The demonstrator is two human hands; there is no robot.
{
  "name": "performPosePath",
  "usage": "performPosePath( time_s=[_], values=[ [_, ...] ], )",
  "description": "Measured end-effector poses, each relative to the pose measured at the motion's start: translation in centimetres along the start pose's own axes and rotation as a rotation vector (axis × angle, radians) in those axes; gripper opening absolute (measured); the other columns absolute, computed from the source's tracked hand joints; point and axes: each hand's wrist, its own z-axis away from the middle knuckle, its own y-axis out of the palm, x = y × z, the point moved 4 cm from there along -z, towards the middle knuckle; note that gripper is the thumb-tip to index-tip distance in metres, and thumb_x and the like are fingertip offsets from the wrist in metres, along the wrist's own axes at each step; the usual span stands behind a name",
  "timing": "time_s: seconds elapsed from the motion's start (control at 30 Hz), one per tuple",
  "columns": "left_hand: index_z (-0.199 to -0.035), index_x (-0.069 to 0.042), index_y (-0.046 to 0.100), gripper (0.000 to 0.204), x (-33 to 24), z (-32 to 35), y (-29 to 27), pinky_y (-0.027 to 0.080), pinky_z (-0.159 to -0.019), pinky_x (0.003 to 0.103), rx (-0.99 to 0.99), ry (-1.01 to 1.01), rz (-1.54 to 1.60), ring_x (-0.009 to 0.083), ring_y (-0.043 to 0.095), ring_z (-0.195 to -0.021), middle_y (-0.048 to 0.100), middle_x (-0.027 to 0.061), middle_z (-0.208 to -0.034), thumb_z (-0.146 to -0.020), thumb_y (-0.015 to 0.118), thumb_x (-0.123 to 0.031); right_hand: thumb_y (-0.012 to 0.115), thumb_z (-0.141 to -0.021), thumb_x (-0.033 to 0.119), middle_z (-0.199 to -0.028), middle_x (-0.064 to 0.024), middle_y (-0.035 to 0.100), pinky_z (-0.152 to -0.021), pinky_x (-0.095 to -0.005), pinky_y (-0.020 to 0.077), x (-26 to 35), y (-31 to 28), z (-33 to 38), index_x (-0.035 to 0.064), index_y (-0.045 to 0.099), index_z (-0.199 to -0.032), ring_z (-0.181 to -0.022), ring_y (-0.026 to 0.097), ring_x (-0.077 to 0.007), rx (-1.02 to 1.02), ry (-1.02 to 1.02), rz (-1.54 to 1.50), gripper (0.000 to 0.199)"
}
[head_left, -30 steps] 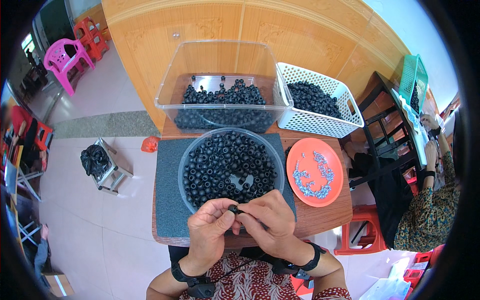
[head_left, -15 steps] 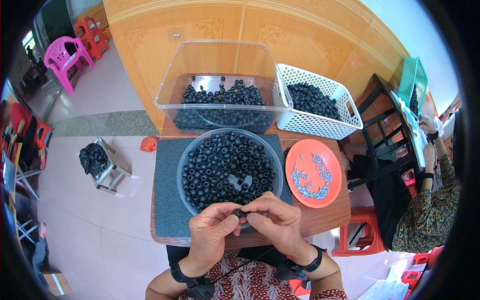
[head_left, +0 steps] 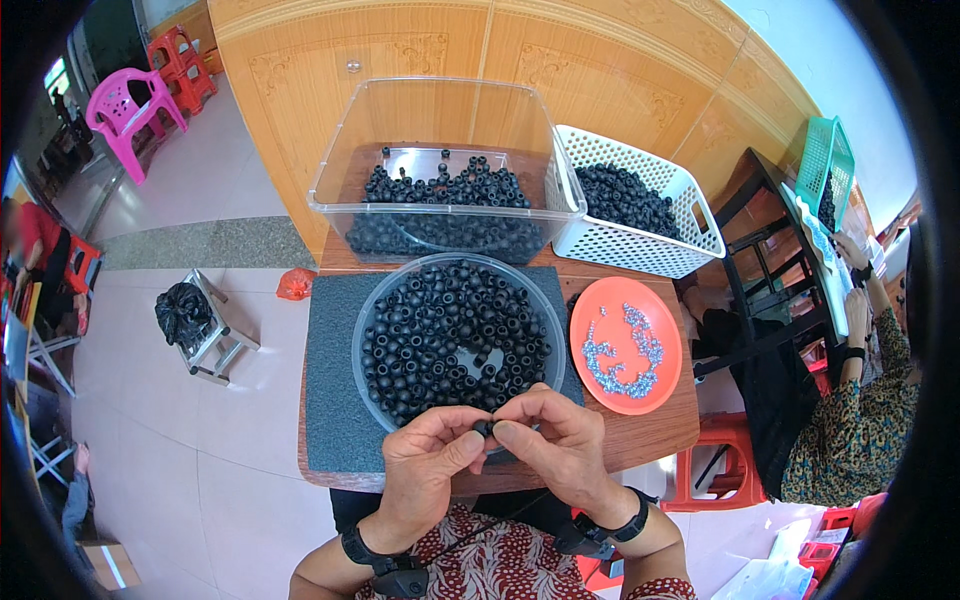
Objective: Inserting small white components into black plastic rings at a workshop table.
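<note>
Over the near rim of the round clear tub (head_left: 357,335), both my hands meet. My left hand (head_left: 425,462) pinches a small round black bead-like piece (head_left: 483,428) between thumb and fingers. At the piece's right side, the thumb and forefinger of my right hand (head_left: 555,450) are pressed together. Whether they grip the same piece or some tiny part is hidden. Many similar hollow black pieces (head_left: 425,335) fill the tub, with the bottom showing in one spot. Right of it, an orange-red plate (head_left: 618,350) carries small shiny silver bits (head_left: 642,385).
Behind the tub stand a clear rectangular bin (head_left: 445,212) and a white perforated basket (head_left: 640,255), both holding black pieces. A dark mat (head_left: 335,400) lies under the tub on the wooden table (head_left: 650,440). A co-worker's hands (head_left: 855,300) are at the far right; a metal stool (head_left: 235,345) stands left.
My fingertips have drawn closer together around the black piece, which has shifted slightly. The tub, plate and containers have stayed in place.
</note>
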Motion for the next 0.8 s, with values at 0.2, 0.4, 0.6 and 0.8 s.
performPosePath(
  time_s=[0.2,0.4,0.6,0.8],
  values=[
    [-0.103,0.006,0.063,0.022,0.0,-0.1,0.0,0.051,-0.061,0.028,-0.017,-0.007,-0.014,0.0170,0.063,-0.073,0.067,0.0129,-0.087,-0.085,0.067,-0.005,0.067,-0.087,0.009,-0.085,-0.0053,0.061,-0.068,-0.0246,0.0472,-0.6,0.2,0.1,-0.0027,0.064,-0.094,-0.075,0.058,-0.0091,-0.038,0.131,-0.083,0.014],
    [-0.102,0.007,0.063,0.021,0.2,-0.1,-0.1,0.051,-0.060,0.028,-0.022,-0.015,-0.020,0.0167,0.062,-0.072,0.066,0.0130,-0.087,-0.085,0.067,-0.004,0.065,-0.089,0.008,-0.088,-0.0046,0.062,-0.069,-0.0239,0.0494,-0.8,0.6,0.1,-0.0031,0.063,-0.096,-0.080,0.061,-0.0096,-0.087,0.216,-0.330,0.013],
    [-0.102,0.007,0.063,0.021,0.2,-0.2,0.0,0.051,-0.060,0.028,-0.049,-0.027,-0.028,0.0166,0.062,-0.070,0.067,0.0132,-0.087,-0.085,0.067,-0.004,0.062,-0.090,0.002,-0.089,-0.0061,0.059,-0.071,-0.0232,0.0518,-0.7,1.0,0.4,-0.0050,0.062,-0.096,-0.080,0.062,-0.0112,-0.089,0.133,-0.224,0.009],
    [-0.106,0.006,0.062,0.020,0.2,-0.2,-0.2,0.048,-0.062,0.023,-0.040,-0.061,-0.038,0.0108,0.058,-0.070,0.067,0.0094,-0.088,-0.088,0.063,-0.004,0.065,-0.085,0.002,-0.083,-0.0071,0.061,-0.063,-0.0265,0.0465,0.3,0.7,0.0,-0.0020,0.064,-0.094,-0.072,0.058,-0.0142,-0.070,-0.122,0.254,0.010]
  ],
)
